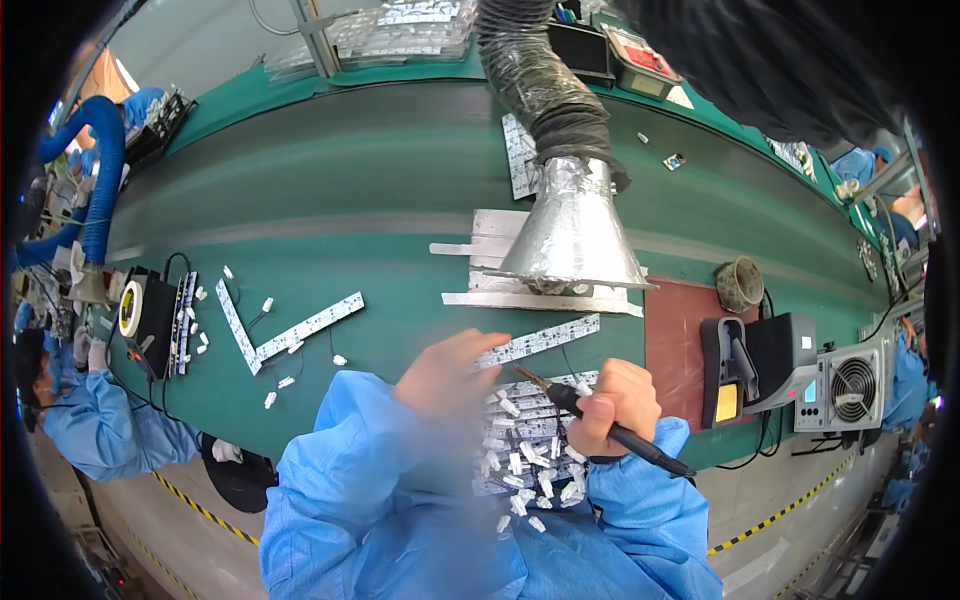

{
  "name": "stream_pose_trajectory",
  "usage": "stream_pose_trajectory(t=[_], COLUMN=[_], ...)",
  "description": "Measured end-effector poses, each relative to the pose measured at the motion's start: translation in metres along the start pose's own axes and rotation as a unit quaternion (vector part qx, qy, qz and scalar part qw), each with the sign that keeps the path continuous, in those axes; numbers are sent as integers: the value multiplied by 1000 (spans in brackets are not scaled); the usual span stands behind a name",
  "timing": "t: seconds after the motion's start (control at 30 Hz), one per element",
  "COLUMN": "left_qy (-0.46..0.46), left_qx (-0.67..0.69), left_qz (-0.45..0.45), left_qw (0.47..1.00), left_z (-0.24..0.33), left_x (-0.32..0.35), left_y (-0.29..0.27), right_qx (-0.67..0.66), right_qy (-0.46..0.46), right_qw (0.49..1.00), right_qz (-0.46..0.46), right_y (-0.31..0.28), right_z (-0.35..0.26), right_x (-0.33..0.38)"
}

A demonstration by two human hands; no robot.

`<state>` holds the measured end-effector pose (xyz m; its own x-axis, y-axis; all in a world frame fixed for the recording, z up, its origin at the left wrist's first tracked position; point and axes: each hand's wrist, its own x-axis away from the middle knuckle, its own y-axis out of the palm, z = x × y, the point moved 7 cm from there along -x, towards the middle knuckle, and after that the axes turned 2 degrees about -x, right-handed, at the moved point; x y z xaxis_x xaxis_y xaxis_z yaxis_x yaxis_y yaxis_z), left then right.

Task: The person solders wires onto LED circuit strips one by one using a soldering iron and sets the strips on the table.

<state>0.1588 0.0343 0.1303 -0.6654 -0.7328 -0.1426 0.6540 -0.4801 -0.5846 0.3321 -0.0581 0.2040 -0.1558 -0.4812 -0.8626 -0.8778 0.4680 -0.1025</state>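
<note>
My left hand [450, 372] is closed on the left end of a narrow white circuit board strip [545, 341], which slants up to the right over the green bench. In my right hand [617, 402] is a black soldering iron [645, 450], its tip pointing up-left just below the strip. A thin dark wire runs down from the strip near its right part. Below, close to my body, lies a pile of similar strips with dark wires and white plug connectors [535, 455]. A grey blur partly covers my left wrist and sleeve.
A silver fume hood [575, 230] hangs over a white block [490, 238]. To the right are a red mat [675, 335], a round pot [740, 284], a soldering station [780, 362] and a fan unit [853, 388]. Two wired strips [312, 328] lie left; a co-worker [105, 420] sits beyond.
</note>
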Motion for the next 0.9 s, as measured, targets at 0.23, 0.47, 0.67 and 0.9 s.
stream_pose_trajectory(t=[0.23, 0.47, 0.67, 0.9], left_qy=[34, 45, 54, 40], left_qx=[0, -5, -11, -13], left_qz=[14, 30, 40, 38], left_qw=[999, 999, 998, 998], left_z=[13, 16, 18, 16], left_x=[-5, -10, -11, -13], left_y=[-6, -10, -16, -16], right_qx=[24, 30, 20, -5], right_qy=[-4, 26, 24, 3], right_qw=[1000, 999, 1000, 1000], right_qz=[14, 14, 0, -11], right_y=[-10, -4, -3, -2], right_z=[-1, 3, 9, 11], right_x=[-6, -14, -15, -16])
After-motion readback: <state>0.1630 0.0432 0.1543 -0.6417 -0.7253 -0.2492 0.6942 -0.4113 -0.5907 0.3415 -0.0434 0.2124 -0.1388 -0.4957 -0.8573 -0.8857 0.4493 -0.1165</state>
